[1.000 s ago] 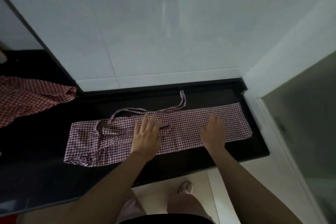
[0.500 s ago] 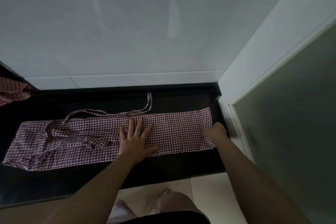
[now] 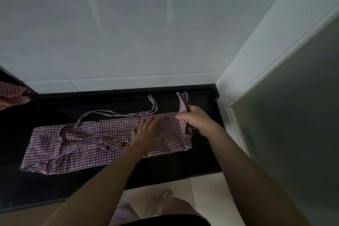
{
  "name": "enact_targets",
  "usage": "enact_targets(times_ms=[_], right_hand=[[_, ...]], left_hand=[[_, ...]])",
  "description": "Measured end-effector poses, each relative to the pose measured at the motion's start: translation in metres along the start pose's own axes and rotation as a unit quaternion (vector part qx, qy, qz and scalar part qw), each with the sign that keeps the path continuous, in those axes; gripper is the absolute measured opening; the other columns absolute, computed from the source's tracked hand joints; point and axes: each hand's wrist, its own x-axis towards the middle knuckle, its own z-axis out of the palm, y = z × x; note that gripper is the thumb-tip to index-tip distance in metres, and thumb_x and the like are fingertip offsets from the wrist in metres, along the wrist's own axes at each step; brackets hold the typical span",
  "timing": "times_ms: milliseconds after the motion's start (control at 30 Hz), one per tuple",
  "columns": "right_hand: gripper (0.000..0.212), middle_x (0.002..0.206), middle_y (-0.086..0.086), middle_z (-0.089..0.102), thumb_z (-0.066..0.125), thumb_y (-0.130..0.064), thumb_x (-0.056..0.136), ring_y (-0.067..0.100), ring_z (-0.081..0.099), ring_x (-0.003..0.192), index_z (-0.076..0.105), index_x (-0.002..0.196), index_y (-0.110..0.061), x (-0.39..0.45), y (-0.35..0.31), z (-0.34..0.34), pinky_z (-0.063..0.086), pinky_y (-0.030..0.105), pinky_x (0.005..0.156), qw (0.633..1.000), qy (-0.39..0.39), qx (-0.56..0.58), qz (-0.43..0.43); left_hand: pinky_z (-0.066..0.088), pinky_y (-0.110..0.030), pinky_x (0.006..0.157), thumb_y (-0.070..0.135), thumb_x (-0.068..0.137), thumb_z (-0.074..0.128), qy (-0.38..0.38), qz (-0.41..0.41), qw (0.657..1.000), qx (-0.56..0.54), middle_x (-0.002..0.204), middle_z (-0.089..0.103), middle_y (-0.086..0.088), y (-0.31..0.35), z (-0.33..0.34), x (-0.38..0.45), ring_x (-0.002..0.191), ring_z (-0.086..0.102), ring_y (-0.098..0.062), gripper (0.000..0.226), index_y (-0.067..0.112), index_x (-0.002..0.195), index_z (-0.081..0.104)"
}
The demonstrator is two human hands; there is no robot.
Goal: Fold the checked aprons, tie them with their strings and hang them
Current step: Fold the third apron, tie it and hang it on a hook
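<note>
Black counter (image 3: 55, 185) under white wall | second checked apron (image 3: 11, 93) lying at far-left edge | folded strip apron (image 3: 88, 145) spanning middle | left hand (image 3: 146, 135) pressing flat, fingers straight | right hand (image 3: 198, 119) now gripping, lifting right end leftward since a second ago: crosswise folding starting.

Black counter (image 3: 183, 167) along white tiled wall. Folded checked apron (image 3: 88, 143) flat across middle, strings (image 3: 113, 114) toward back edge. Second checked cloth (image 3: 12, 93) at far left end.
</note>
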Motion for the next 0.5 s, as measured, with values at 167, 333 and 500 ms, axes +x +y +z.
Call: enact_targets(times_ms=[167,333,500], right_hand=[[0.03,0.096,0.004,0.072,0.065,-0.021,0.081,0.019,0.069,0.086,0.068,0.109,-0.011,-0.009,-0.035,0.081,0.054,0.032,0.078,0.994,-0.036,-0.105,0.001],[0.018,0.092,0.006,0.07,0.061,-0.02,0.085,0.022,0.067,0.084,0.067,0.1,-0.01,-0.007,-0.049,0.177,0.056,0.041,0.082,0.987,0.044,-0.152,0.033],[0.027,0.103,0.003,0.065,0.061,-0.023,0.088,0.022,0.064,0.092,0.056,0.113,-0.012,-0.012,-0.086,0.292,0.049,0.033,0.075,0.973,0.094,-0.207,-0.027]], left_hand=[[0.041,-0.05,0.101,0.039,0.08,0.045,0.297,-0.043,0.945,-0.133,0.125,0.057,-0.013,-0.04,-0.047,-0.03,0.119,0.049,-0.034,0.052,0.012,0.121,0.064],[0.028,-0.05,0.107,0.03,0.094,0.047,0.24,-0.43,0.845,-0.211,0.145,0.036,-0.014,-0.16,-0.097,-0.081,0.132,0.031,-0.036,0.042,0.021,0.135,0.05],[0.046,-0.047,0.103,0.04,0.086,0.047,0.107,-0.38,0.815,-0.424,0.133,0.057,-0.016,-0.25,-0.116,-0.095,0.114,0.056,-0.034,0.048,0.014,0.123,0.062]])
